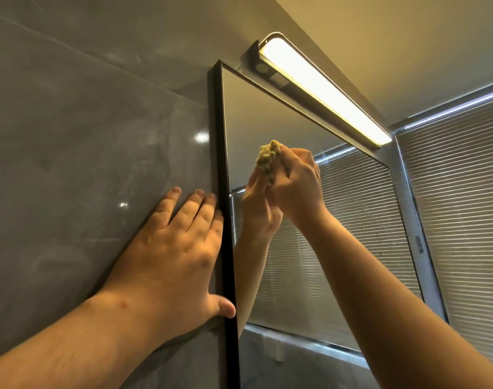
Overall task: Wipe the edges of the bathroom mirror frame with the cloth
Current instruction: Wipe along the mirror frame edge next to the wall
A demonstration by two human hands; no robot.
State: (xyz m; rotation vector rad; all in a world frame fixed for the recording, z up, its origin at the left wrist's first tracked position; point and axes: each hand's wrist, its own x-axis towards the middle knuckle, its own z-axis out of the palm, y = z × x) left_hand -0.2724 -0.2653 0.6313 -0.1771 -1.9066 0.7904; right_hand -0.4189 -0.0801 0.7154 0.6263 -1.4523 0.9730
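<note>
Yellow cloth (268, 158) sits bunched in the right hand's (297, 183) closed grip, against the mirror glass (267, 119) right of the black frame (223, 175); left hand (172, 248) lies flat, fingers spread, on the wall (71, 136) beside that frame.

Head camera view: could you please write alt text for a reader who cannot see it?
The right hand presses a bunched yellow-green cloth against the mirror glass, away from the black frame. The left hand lies flat on the grey wall tile beside the frame. A lit light bar hangs above.

Grey bathroom under warm light.
Glossy grey wall tiles (71, 122) left; lit bar lamp (324, 88) above; slatted blinds (458, 164) right.
</note>
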